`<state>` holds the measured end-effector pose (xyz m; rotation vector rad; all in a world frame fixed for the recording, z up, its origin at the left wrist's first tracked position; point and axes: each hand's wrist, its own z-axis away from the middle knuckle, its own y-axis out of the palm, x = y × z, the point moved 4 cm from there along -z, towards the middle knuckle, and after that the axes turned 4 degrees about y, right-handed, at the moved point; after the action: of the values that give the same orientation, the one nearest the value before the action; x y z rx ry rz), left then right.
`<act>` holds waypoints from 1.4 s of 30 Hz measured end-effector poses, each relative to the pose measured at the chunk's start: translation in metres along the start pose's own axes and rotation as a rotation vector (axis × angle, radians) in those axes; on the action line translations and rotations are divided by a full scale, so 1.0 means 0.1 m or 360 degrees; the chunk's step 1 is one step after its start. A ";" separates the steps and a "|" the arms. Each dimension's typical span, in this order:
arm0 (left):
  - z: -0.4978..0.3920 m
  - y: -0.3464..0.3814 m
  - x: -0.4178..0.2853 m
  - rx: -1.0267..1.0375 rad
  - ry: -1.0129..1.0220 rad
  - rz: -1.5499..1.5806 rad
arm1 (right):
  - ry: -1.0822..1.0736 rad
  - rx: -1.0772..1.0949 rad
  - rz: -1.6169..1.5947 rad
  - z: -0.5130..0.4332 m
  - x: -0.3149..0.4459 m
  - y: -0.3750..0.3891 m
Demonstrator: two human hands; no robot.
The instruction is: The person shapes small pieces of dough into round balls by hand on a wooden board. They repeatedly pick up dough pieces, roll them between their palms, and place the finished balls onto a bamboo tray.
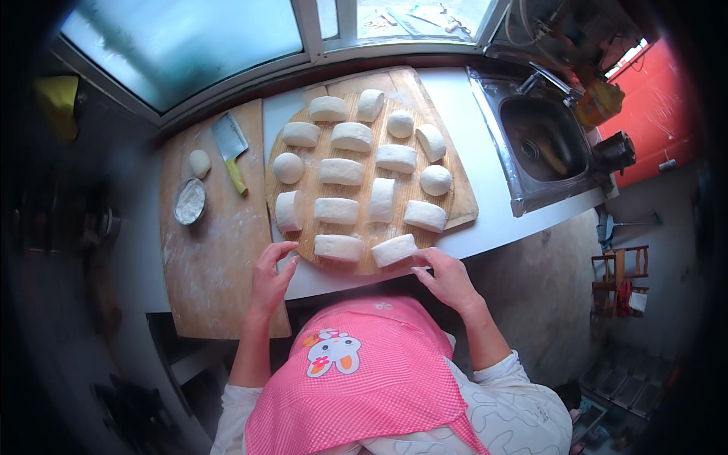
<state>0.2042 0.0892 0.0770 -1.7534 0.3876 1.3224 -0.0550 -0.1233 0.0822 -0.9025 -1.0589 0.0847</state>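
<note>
Several white dough pieces, such as this loaf-shaped one [336, 210] and this round one [436, 180], lie on a round ribbed mat [364, 227], apparently of straw or reed. My left hand [274, 276] is at the mat's lower left edge, thumb and fingers apart, holding nothing. At the lower right edge is my right hand [446, 277], its fingers parted beside the nearest dough piece [394, 250]; whether they touch it is unclear. A cleaver [230, 136] with a yellow-green handle lies on the floured wooden board [222, 273] to the left.
A metal bowl of flour [190, 202] and a small dough ball [199, 164] sit on the left board. Under the mat is another wooden board [463, 199] on the white counter [489, 227]. A steel sink [543, 136] is at the right, below a faucet [549, 77]. Windows [193, 45] line the back.
</note>
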 end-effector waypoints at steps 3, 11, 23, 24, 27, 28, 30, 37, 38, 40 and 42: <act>-0.01 0.02 0.01 -0.0003 -0.0015 -0.0013 | 0.0021 0.0020 0.0007 -0.01 0.01 0.00; -0.05 0.05 0.05 0.0015 -0.0031 -0.0002 | -0.0018 0.0041 0.0009 -0.07 0.04 0.00; -0.05 0.04 0.10 -0.0057 -0.0020 0.0003 | -0.0191 -0.0006 -0.0024 -0.27 0.22 0.06; -0.05 0.03 0.09 -0.0049 -0.0023 -0.0010 | -0.0204 -0.0051 -0.0066 -0.30 0.26 0.08; -0.01 0.08 0.19 -0.0016 -0.0095 0.0033 | -0.0333 -0.0119 -0.0036 -0.41 0.41 0.17; 0.01 0.11 0.23 0.0008 -0.0175 0.0089 | -0.0392 -0.0132 0.0000 -0.45 0.46 0.21; 0.06 0.17 0.32 0.0050 -0.0339 0.0201 | -0.0425 -0.0063 0.0011 -0.54 0.56 0.34; 0.13 0.58 0.71 -0.0086 -0.0592 0.0685 | -0.0573 0.0060 0.0289 -0.71 0.64 0.90; 0.13 0.63 0.72 -0.0112 -0.0568 0.0655 | -0.0583 0.0050 0.0317 -0.72 0.63 0.97; 0.11 0.69 0.69 -0.0131 -0.0537 0.0636 | -0.0597 0.0029 0.0375 -0.73 0.61 1.06; 0.08 0.72 0.64 -0.0120 -0.0521 0.0653 | -0.0598 -0.0011 0.0423 -0.74 0.64 1.08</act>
<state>0.1744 0.0715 -0.0132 -1.5275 0.5336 1.9047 0.0730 -0.0676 0.0415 -1.0546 -1.2796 0.4880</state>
